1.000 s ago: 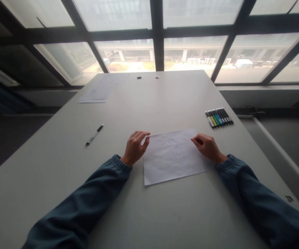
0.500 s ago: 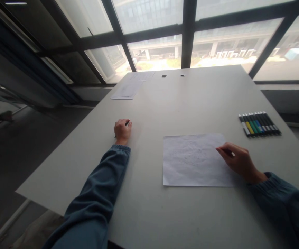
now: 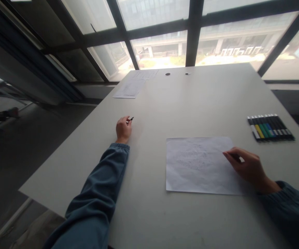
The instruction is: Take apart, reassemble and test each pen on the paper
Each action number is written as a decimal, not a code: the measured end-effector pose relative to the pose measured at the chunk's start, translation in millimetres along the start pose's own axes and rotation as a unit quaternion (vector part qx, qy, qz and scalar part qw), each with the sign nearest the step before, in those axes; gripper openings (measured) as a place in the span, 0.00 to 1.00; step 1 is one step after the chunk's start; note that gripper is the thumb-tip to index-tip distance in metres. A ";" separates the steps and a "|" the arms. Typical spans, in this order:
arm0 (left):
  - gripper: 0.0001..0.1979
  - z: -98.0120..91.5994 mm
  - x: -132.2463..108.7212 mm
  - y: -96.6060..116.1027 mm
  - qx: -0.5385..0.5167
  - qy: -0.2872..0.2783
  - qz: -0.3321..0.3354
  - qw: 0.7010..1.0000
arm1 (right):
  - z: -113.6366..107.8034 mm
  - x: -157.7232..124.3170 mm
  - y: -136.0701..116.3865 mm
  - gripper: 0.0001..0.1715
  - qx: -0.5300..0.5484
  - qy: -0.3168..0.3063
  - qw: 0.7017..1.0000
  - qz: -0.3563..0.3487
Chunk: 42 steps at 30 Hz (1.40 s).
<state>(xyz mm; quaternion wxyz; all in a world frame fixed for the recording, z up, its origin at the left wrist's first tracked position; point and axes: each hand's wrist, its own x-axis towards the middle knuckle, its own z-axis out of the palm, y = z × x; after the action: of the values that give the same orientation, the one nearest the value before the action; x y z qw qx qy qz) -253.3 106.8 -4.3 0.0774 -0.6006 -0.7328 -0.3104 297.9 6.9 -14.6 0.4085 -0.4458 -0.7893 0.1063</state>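
Note:
My left hand (image 3: 123,129) is closed round a black and white pen (image 3: 130,119), whose dark tip sticks out past my fingers, over the left part of the grey table (image 3: 185,100). My right hand (image 3: 246,167) rests on the right edge of a white sheet of paper (image 3: 198,164) with a faint pencil drawing. Its fingers are curled, pressing the sheet down. The sheet lies flat in front of me.
A row of several coloured markers (image 3: 270,126) lies at the right of the table. More paper sheets (image 3: 133,86) lie at the far left corner. Two small round holes (image 3: 167,74) sit near the far edge, below large windows. The table's left edge drops to the floor.
My left hand left the sheet's left corner, reached left to the pen and closed on it, now lifting it slightly. My right hand stayed on the sheet. The view swung left.

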 end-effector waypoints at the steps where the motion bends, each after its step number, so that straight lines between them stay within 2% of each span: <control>1: 0.16 -2.4 -1.0 7.1 -0.011 0.011 0.028 0.999 | 0.1 0.2 -0.1 0.08 0.001 0.000 1.000 0.000; 5: 0.15 -15.0 -10.7 49.7 -0.085 0.026 0.140 0.986 | 0.8 1.7 -0.5 0.10 0.007 0.011 1.000 0.002; 11: 0.18 -27.6 -53.2 143.1 -0.261 -0.013 0.187 0.947 | 1.8 5.0 -6.6 0.13 0.022 0.019 0.999 0.039; 13: 0.23 -27.7 -71.8 173.3 -0.346 -0.045 0.178 0.920 | 2.5 5.8 -10.0 0.13 0.036 0.012 0.998 0.049; 15: 0.28 -26.0 -88.5 199.3 -0.421 -0.118 0.154 0.886 | 3.4 6.2 -13.9 0.12 0.052 0.002 0.997 0.054; 18: 0.21 -21.4 -106.1 228.7 -0.501 -0.205 0.105 0.834 | 5.1 5.5 -20.5 0.08 0.090 0.005 0.994 0.057; 20: 0.16 -17.4 -113.5 241.9 -0.543 -0.233 0.075 0.803 | 6.4 4.1 -24.9 0.11 0.119 0.001 0.990 0.072; 22: 0.14 -13.5 -119.2 250.2 -0.571 -0.240 0.045 0.784 | 8.1 2.5 -28.6 0.13 0.150 -0.011 0.984 0.094; 24: 0.13 -10.0 -124.2 254.0 -0.584 -0.236 0.027 0.777 | 9.8 1.4 -30.9 0.14 0.178 -0.024 0.977 0.113; 29: 0.12 -4.4 -134.0 251.9 -0.590 -0.213 0.016 0.779 | 12.9 3.2 -30.5 0.13 0.221 -0.048 0.967 0.118; 31: 0.12 -2.2 -135.0 248.2 -0.586 -0.208 0.016 0.783 | 13.1 5.8 -29.0 0.11 0.232 -0.034 0.963 0.129; 33: 0.11 0.3 -134.3 242.9 -0.569 -0.202 0.029 0.797 | 13.0 8.6 -27.8 0.10 0.255 -0.001 0.956 0.147; 36: 0.08 2.5 -132.2 233.4 -0.506 -0.187 0.076 0.839 | 12.9 11.6 -27.3 0.10 0.293 0.046 0.940 0.169; 38: 0.07 2.5 -131.5 227.7 -0.456 -0.176 0.113 0.865 | 13.6 12.1 -27.3 0.10 0.305 0.055 0.934 0.180; 42: 0.06 2.7 -131.5 221.7 -0.408 -0.163 0.166 0.883 | 16.1 12.1 -26.7 0.11 0.323 0.068 0.915 0.233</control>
<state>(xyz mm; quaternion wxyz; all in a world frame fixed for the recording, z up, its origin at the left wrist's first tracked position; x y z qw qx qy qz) -11.8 17.9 9.8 -0.2440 -0.7343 -0.4331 -0.4624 266.2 4.2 -4.0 0.5466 -0.4674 -0.5559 0.4168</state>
